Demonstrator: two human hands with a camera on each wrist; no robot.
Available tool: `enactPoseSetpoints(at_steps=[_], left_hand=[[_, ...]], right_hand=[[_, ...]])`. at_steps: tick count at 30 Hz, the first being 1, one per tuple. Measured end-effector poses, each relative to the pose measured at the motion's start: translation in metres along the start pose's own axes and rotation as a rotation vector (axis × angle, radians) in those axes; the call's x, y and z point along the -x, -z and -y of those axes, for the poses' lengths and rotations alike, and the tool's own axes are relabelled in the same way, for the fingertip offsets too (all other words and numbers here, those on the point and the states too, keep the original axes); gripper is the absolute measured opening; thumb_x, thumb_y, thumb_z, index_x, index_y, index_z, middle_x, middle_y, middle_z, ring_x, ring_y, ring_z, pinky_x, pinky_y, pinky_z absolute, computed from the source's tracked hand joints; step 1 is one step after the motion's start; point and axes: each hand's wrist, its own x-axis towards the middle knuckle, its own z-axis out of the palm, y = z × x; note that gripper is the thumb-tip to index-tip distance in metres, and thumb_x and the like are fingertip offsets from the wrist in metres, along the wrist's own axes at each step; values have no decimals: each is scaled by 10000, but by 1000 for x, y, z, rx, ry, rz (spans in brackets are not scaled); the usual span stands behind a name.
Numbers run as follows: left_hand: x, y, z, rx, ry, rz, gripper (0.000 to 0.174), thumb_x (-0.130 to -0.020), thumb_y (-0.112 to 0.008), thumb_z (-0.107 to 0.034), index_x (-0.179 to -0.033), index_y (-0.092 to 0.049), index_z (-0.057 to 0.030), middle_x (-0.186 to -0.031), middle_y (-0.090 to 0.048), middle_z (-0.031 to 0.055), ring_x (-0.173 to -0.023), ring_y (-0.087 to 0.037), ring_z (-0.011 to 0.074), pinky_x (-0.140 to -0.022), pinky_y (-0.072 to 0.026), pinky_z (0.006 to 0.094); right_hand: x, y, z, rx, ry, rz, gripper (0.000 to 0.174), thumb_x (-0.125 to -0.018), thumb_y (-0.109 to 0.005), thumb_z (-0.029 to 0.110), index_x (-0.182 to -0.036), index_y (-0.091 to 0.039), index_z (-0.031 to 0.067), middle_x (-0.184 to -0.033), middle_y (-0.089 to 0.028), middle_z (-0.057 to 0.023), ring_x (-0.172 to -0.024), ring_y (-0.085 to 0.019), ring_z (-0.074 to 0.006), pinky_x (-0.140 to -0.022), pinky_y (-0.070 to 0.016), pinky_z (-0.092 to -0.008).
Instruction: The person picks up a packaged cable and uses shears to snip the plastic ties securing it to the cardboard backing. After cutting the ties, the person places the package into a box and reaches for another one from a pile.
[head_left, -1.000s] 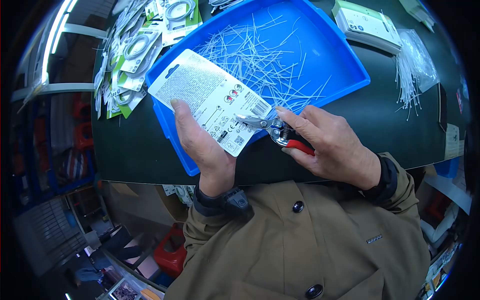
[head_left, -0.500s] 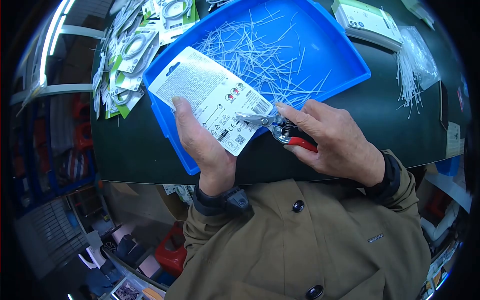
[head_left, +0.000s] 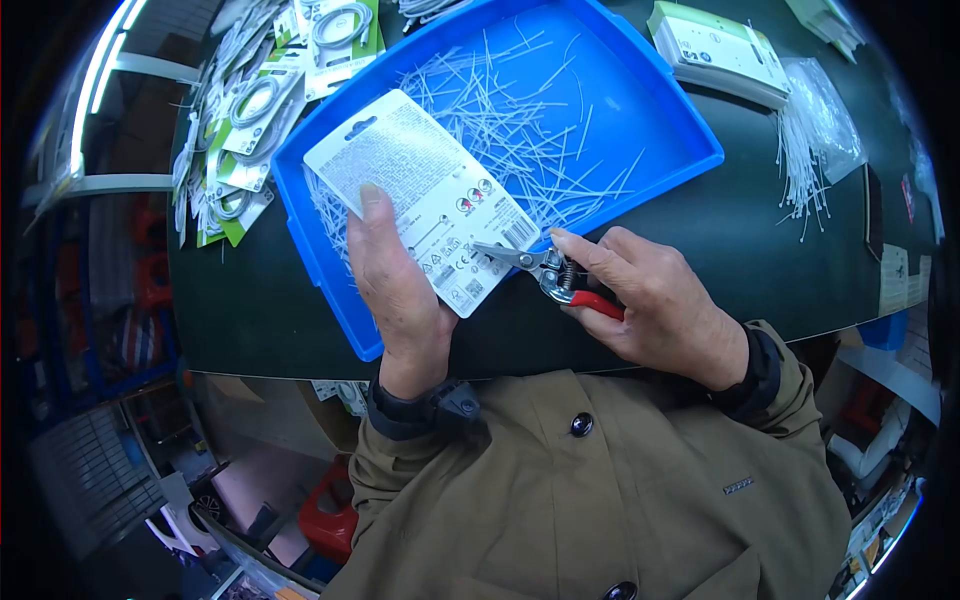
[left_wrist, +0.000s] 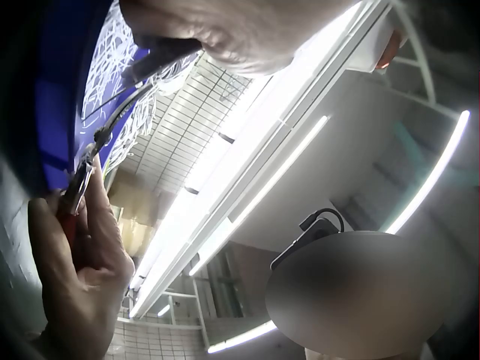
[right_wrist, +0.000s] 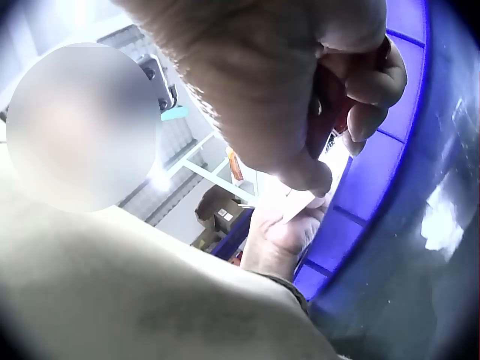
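Note:
My left hand holds a white printed packaging card, its thumb lying on the printed face. Text, icons and a barcode face up; the fingers behind the card are hidden. In my right hand are red-handled pruning shears with a coil spring. Their metal blades overlap the card's lower right part, and the tip points toward the left hand. The right wrist view shows the fingers wrapped round the red handle.
Below the card lies a blue tray scattered with thin white cable ties. Packaged white cables are heaped on the left. At right stand a stack of cards, a bundle of white ties and a clear plastic bag.
The head view has shifted slightly, so the tray and table sit further left. The card and shears have turned a little; both hands keep their hold.

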Motion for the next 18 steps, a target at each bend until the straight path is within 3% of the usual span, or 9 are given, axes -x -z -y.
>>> enactPoseSetpoints(at_steps=[6,9,10,11,13,14,15,17,18], left_hand=[[-4,36,-23,-28,-74,198,435,-1102,-631,-143,-1484,-489,11,-1384,-658,153,-1278,-650,263,-1125,-495,446],[-8,49,-48,49,-51,184,419,-1096,-647,-154,-1459,-511,6,-1395,-653,146,-1270,-654,257,-1106,-504,459],[-10,49,-58,84,-32,138,377,-1102,-635,-171,-1418,-536,9,-1402,-655,140,-1285,-652,258,-1104,-506,470],[-12,45,-66,115,-29,18,309,-1136,-572,-254,-1328,-598,-13,-1294,-700,127,-1219,-668,261,-1082,-508,484],[-26,70,-69,413,-30,69,246,-1148,-521,-263,-1263,-618,-68,-1062,-683,58,-995,-654,195,-918,-519,395],[-46,95,-57,551,-54,572,166,-1124,-525,-241,-1060,-602,-108,-841,-545,14,-801,-517,151,-774,-453,346],[-56,103,-49,626,-78,720,162,-1081,-556,-178,-929,-532,-127,-754,-423,-7,-737,-407,131,-744,-384,314],[-47,93,-56,784,-13,674,169,-1084,-545,-148,-922,-520,-108,-756,-415,-16,-733,-400,135,-769,-368,311],[-51,95,-54,802,-21,698,226,-1093,-569,-221,-906,-508,-111,-764,-407,-19,-760,-400,138,-790,-363,314]], right_hand=[[-12,29,1,-206,64,-138,765,-781,-895,59,-1488,-605,97,-972,-648,-126,-788,-656,-266,-679,-549,-395],[-27,54,10,-165,43,-124,778,-782,-901,68,-1500,-606,97,-972,-647,-116,-783,-640,-250,-680,-540,-368],[-33,54,11,-165,99,-162,820,-702,-878,-14,-1481,-629,52,-987,-645,-99,-748,-586,-183,-682,-514,-316],[-40,55,15,-160,127,-151,823,-701,-881,-8,-1482,-629,53,-984,-644,-98,-749,-584,-181,-678,-512,-317],[-52,55,24,-158,183,-120,828,-699,-886,4,-1484,-629,56,-978,-641,-96,-749,-581,-177,-671,-508,-319],[-57,54,32,-164,190,-76,821,-699,-895,20,-1475,-632,57,-976,-642,-105,-762,-602,-216,-678,-511,-353],[-62,52,40,-110,226,-25,820,-698,-898,25,-1473,-631,62,-974,-642,-109,-772,-611,-236,-681,-512,-369],[-70,45,52,-1,294,76,819,-697,-904,36,-1468,-629,71,-972,-642,-117,-793,-629,-276,-688,-513,-399],[-73,39,57,-20,304,119,803,-704,-910,66,-1456,-630,91,-952,-632,-124,-812,-636,-322,-697,-514,-433]])
